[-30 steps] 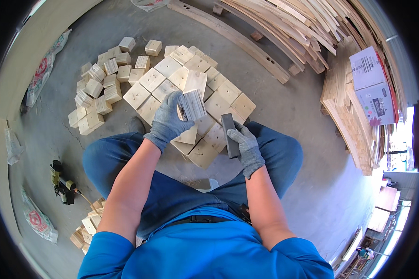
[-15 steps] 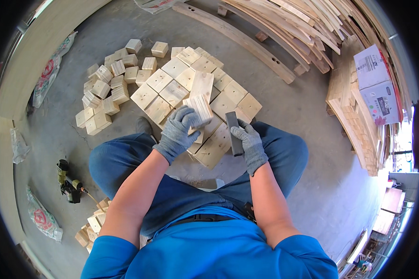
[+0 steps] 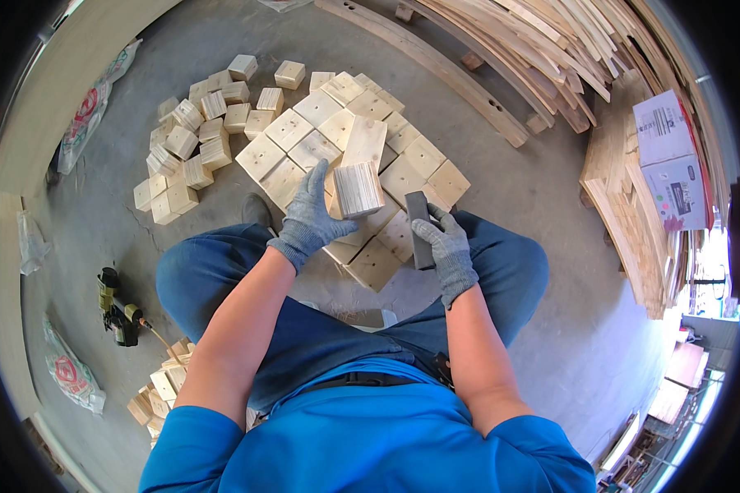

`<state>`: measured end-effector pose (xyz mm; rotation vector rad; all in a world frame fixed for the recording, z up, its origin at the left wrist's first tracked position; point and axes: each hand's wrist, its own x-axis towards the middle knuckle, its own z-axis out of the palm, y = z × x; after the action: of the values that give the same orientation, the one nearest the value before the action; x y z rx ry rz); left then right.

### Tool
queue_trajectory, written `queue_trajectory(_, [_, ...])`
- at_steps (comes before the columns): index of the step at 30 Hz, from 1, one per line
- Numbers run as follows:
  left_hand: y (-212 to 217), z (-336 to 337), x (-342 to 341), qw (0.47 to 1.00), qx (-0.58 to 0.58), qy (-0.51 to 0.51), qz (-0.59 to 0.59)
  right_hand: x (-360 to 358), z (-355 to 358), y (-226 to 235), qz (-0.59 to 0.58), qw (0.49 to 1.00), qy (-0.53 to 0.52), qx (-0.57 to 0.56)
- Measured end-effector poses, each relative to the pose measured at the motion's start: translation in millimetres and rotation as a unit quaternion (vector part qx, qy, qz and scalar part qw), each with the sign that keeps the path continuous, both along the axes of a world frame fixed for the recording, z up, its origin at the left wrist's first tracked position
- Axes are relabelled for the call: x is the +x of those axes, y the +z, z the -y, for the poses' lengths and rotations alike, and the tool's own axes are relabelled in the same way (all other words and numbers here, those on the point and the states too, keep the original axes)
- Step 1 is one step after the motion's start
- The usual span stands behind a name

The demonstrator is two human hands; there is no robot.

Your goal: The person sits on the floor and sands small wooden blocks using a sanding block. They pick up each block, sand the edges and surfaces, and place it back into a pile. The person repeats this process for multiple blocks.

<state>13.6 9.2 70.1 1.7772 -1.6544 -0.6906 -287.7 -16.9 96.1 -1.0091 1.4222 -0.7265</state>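
Both my hands wear grey knit gloves. My left hand (image 3: pixel 310 215) is open, thumb and fingers spread, at the left side of a wooden block (image 3: pixel 358 191) with a striped, layered face. Its thumb lies close to the block's lower edge; whether it touches, I cannot tell. That block sits on top of a pile of pale wooden blocks (image 3: pixel 290 130) between my knees, in front of a longer wooden piece (image 3: pixel 365 140). In my right hand (image 3: pixel 446 246), closed, is a dark grey rectangular bar (image 3: pixel 420 215), held upright beside the pile's right side.
Loose wooden blocks (image 3: pixel 182 142) lie on the floor at the far left, with more stacked near my left elbow (image 3: pixel 163 384). A nail gun (image 3: pixel 118 309) with a hose lies left. Long boards (image 3: pixel 501 57) and a cardboard box (image 3: pixel 671 160) on stacked timber stand right.
My left hand has opened and drawn left off the layered block, which now stands turned more squarely. My right hand keeps the dark bar in nearly the same place.
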Motion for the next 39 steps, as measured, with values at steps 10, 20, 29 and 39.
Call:
queue_trajectory(10, [-2, 18, -3, 0.993, 0.104, -0.012, -0.046, 29, 39, 45, -0.258, 0.929, 0.158, -0.211])
queue_trajectory(20, [-19, 14, -5, 0.991, 0.04, -0.005, -0.124, 106, 126, 93, -0.437, 0.813, 0.265, -0.279])
queue_trajectory(29, [-25, 16, -3, 0.99, 0.038, -0.016, -0.138, 81, 68, 77, -0.469, 0.741, 0.318, -0.362])
queue_trajectory(39, [-14, 17, -5, 0.989, 0.06, -0.013, -0.131, 34, 43, 67, -0.397, 0.797, 0.298, -0.344])
